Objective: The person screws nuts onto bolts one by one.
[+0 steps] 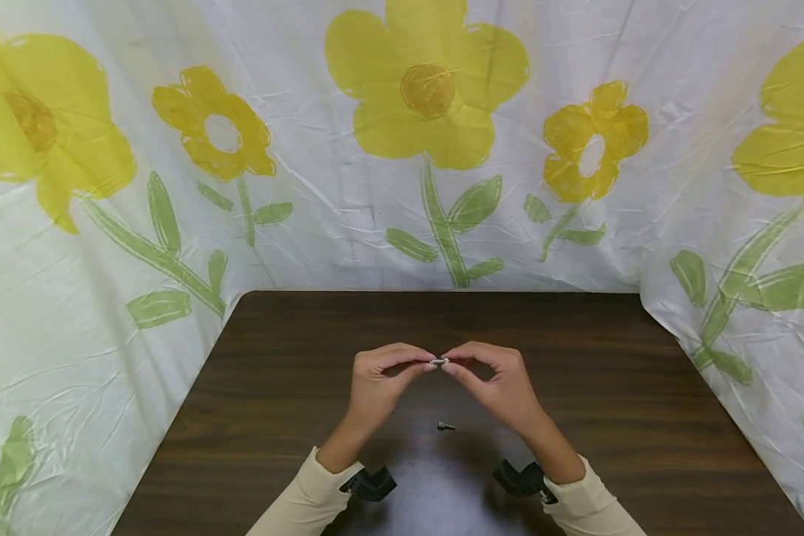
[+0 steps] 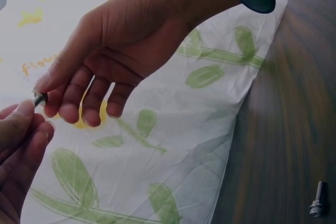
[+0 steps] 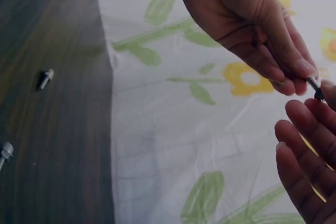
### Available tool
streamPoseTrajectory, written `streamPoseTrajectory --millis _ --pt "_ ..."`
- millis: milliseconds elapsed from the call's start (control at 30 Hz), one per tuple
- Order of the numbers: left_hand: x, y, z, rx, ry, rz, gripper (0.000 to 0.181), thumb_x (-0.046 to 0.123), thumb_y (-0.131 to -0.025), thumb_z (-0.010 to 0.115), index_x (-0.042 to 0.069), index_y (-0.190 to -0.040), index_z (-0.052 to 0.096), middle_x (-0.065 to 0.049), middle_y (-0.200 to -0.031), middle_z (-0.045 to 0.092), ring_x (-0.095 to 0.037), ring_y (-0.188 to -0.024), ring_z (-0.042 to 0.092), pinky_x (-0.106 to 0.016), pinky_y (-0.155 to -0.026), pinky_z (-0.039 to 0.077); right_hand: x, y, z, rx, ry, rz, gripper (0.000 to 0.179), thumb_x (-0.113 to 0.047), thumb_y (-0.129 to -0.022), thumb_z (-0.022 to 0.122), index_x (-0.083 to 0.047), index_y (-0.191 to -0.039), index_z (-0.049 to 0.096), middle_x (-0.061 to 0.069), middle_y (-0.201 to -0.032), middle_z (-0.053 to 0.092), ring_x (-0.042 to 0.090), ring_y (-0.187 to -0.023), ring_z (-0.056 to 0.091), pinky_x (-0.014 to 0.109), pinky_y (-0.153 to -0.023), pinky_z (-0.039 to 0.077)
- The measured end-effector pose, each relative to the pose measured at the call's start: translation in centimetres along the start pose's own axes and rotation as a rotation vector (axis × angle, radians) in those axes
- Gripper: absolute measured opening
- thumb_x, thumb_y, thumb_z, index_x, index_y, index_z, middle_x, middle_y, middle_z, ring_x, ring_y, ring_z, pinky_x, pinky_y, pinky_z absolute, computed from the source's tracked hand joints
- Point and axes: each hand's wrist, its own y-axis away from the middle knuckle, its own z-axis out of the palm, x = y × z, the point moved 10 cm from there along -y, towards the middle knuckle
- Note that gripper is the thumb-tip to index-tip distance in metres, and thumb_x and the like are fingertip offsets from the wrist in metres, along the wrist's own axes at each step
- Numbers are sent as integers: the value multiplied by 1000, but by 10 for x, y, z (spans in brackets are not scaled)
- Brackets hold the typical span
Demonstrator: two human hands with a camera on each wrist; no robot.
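Observation:
A small metal bolt (image 1: 438,361) spans the short gap between my two hands, above the table. My left hand (image 1: 378,383) pinches one end between thumb and fingertips, and my right hand (image 1: 505,380) pinches the other end the same way. In the left wrist view a dark, wider part of the bolt (image 2: 40,98) shows at the left fingertips; the fingers hide most of the rest. A second bolt (image 1: 446,426) lies on its side on the table, nearer the body; its washers by the head show in the left wrist view.
Dark wood-grain table (image 1: 261,417) under both hands. White curtain (image 1: 308,223) with yellow flowers stands along its back and sides. At the right wrist view's left edge, part of another bolt (image 3: 6,151) shows on the table. Black wrist devices (image 1: 370,484) sit at both sleeves.

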Motion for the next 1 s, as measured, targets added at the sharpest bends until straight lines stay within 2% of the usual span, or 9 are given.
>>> streamPoseTrajectory --millis 133,300,467,567,667,733,767,867,1000 --pt "1 0 2 -8 9 16 22 -19 -74 79 -4 -91 77 -15 -86 75 -21 -78 73 -31 -67 61 1 0 2 -16 -2 15 21 16 -84 73 -3 -93 75 9 -86 75 24 -76 71 23 -72 57" --pt "2 -1 4 -20 21 36 26 -24 -72 78 -5 -90 77 -16 -85 75 -23 -76 73 -31 -67 61 5 1 4 -27 -10 57 28 10 -92 67 -15 -84 74 -2 -77 72 16 -71 69 28 -67 56" --pt "4 0 6 -29 32 43 24 -25 -72 76 -8 -88 75 -18 -83 74 -26 -75 73 -30 -67 61 11 3 6 -30 18 103 36 1 -99 61 -18 -72 72 -9 -69 70 9 -58 58 23 -53 46" --pt "1 1 5 -18 26 27 23 -24 -72 77 -7 -88 76 -17 -83 74 -23 -75 73 -30 -66 61 15 5 5 -22 34 138 38 -2 -101 59 -19 -70 71 -8 -67 69 8 -54 51 22 -49 40" --pt "1 1 3 -6 17 17 21 -19 -75 78 -4 -90 77 -15 -84 75 -21 -76 73 -30 -66 61 18 5 3 -10 10 156 27 -1 -100 61 -16 -81 73 -2 -72 71 12 -57 59 24 -53 48" --pt "2 0 2 -1 8 17 19 -16 -77 79 -2 -90 78 -14 -85 75 -21 -76 73 -30 -65 60 17 4 3 -5 2 137 16 1 -96 66 -13 -94 74 1 -80 73 15 -67 66 27 -61 55" --pt "3 0 1 0 6 18 19 -16 -78 78 -2 -91 78 -14 -85 75 -20 -76 73 -30 -65 60 16 4 3 -6 -6 121 17 2 -93 70 -12 -102 73 2 -85 74 17 -72 69 29 -66 57" --pt "3 -1 0 5 -7 19 19 -15 -78 79 -1 -91 78 -13 -86 75 -19 -76 73 -29 -63 60 9 3 3 -7 -4 37 39 5 -84 79 -8 -120 70 3 -94 75 17 -79 70 32 -73 59" --pt "3 0 -2 9 -12 19 20 -16 -77 79 -1 -91 78 -13 -87 76 -18 -77 73 -30 -62 60 -2 1 2 12 -12 -61 49 10 -75 84 -2 -120 70 6 -98 75 19 -80 70 31 -74 59"
